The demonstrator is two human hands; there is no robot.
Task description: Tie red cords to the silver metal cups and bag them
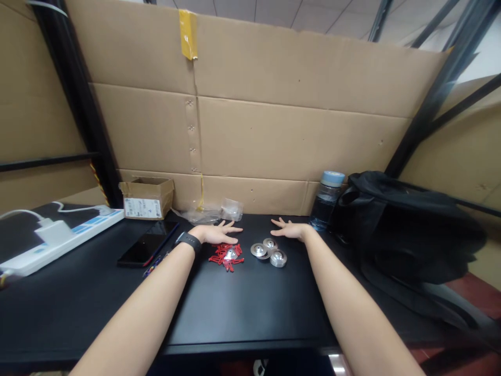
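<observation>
My left hand [217,233], with a dark watch [189,241] on the wrist, is spread over the table beside a small heap of red cords [227,263]. A shiny round metal piece [230,254] lies among those cords. My right hand [290,230] is held out flat with its fingers apart, holding nothing. Between the hands sit several silvery domed metal discs, possibly small cymbals [278,258], some overlapping or stacked. Neither hand grips anything; whether the palms touch the tabletop I cannot tell.
A black table [250,308] runs up to a cardboard wall [297,141]. At left are a white power strip [74,243], a dark phone [148,243] and an open carton [146,201]. Clear plastic bags [230,210] lie behind. A water bottle [325,201] and black bag [407,230] stand right.
</observation>
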